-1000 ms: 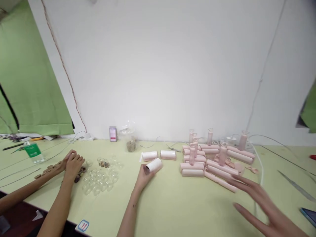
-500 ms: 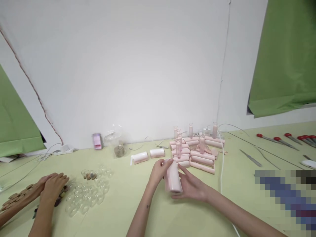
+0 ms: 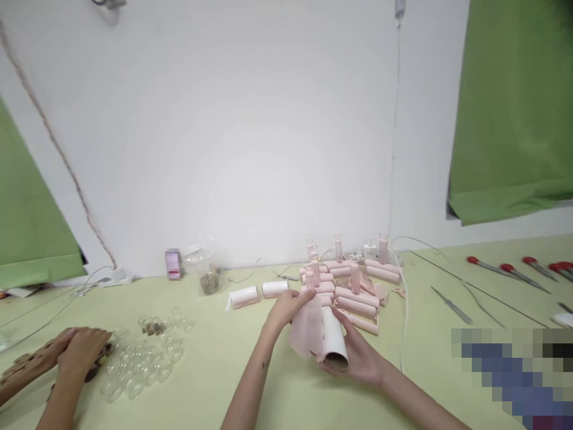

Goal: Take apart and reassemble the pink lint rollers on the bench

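In front of the pink pieces, my right hand (image 3: 362, 355) is wrapped round a white tube (image 3: 333, 334) from the right and below. The tube's open end faces me and its inside is dark. My left hand (image 3: 283, 312) pinches a thin pale pink sheet (image 3: 307, 329) between thumb and fingers, holding it spread to the left of the tube. Whether the sheet is still joined to the tube I cannot tell. Beyond my hands lie several pink rolls (image 3: 358, 306), with small clear bottles of pink content (image 3: 355, 279) standing among them.
Two white rolls (image 3: 245, 297) lie to the left. Clear glass balls (image 3: 138, 364) cover the table beside another person's hands (image 3: 85, 352). A clear bag (image 3: 208, 280) stands by the wall. Red-handled tools (image 3: 523, 276), a blade (image 3: 452, 306) and a white cable (image 3: 406, 316) are on the right.
The pink layer that was round the tube now hangs off to the left in my left hand, baring the white tube. My right hand has shifted slightly to the right with it.
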`<state>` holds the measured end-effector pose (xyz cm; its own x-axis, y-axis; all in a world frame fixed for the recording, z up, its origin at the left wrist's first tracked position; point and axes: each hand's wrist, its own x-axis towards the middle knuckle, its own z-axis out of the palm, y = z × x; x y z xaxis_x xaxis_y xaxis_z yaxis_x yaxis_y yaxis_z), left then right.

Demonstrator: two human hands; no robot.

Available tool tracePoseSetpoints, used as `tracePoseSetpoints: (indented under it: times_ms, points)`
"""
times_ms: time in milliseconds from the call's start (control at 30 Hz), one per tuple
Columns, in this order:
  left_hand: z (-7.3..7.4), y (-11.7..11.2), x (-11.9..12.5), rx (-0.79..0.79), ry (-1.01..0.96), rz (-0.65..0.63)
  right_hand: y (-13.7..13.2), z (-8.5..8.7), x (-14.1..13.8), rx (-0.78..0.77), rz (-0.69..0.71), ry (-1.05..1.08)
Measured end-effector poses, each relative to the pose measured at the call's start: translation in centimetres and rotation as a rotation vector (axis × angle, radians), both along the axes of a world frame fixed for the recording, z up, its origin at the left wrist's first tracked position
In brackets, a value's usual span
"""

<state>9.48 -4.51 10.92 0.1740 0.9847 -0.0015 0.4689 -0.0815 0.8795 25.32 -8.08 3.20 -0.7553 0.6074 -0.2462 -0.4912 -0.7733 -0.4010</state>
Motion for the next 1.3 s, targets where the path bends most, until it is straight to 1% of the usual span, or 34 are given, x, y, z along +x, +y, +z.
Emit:
tracePoseSetpoints:
  times_ms: [67,133,233,300,400,433,500,600,667,733,833,867,933,1033,1133,1200,1300]
  points:
    - [-0.5,-0.2,0.4,-0.003,-0.055,0.037,0.1,0.1,0.3,-0.042,-0.009,-0.028]
    - [-1.0,-0.7,0.8,0.019,-0.13,0.094,0.0,0.1,0.6,-0.064,-0.01,-0.011]
    - [-1.7,-1.9,0.3,0.096,-0.263,0.224,-0.5,0.2,1.0,-0.124,0.043,0.113]
    - [-2.2,-3.0,-0.8,0.159,-0.345,0.343,-0.7,0.3,1.2,-0.18,0.056,0.204]
    - [-3.6,-4.6,-3.2,0.244,-0.429,0.501,-0.5,0.6,1.8,-0.245,-0.022,0.265]
    - [-4.3,-4.9,-4.0,0.263,-0.445,0.53,-0.3,0.7,2.0,-0.255,-0.059,0.277]
    - [-5.8,-5.4,-5.3,0.28,-0.459,0.548,0.0,0.9,2.3,-0.251,-0.118,0.3]
    - [-8.1,-5.6,-6.6,0.258,-0.435,0.506,0.1,1.1,2.6,-0.206,-0.148,0.327]
    - [-8.9,-5.8,-7.2,0.237,-0.399,0.463,0.0,1.1,2.5,-0.176,-0.134,0.333]
    - [-9.1,-6.0,-7.7,0.232,-0.361,0.438,-0.2,1.2,2.2,-0.16,-0.109,0.324]
    - [-8.4,-6.0,-7.4,0.268,-0.317,0.419,-0.5,1.1,1.8,-0.156,-0.096,0.27]
    - [-8.1,-5.9,-6.8,0.281,-0.31,0.394,-0.5,1.1,1.6,-0.153,-0.096,0.251]
    - [-7.3,-5.7,-4.8,0.274,-0.307,0.278,-0.7,1.0,1.4,-0.132,-0.096,0.217]
    - [-6.4,-5.2,-0.9,0.175,-0.314,0.004,-0.9,0.7,1.3,-0.02,-0.131,0.128]
    - [-6.0,-4.4,2.0,0.078,-0.353,-0.162,-0.7,0.2,1.3,0.096,-0.213,-0.022]
    - [-6.2,-3.8,2.8,0.026,-0.394,-0.212,-0.4,-0.2,1.4,0.142,-0.252,-0.1]
    - [-7.3,-3.0,2.7,-0.011,-0.465,-0.193,-0.5,-0.5,1.2,0.216,-0.253,-0.158]
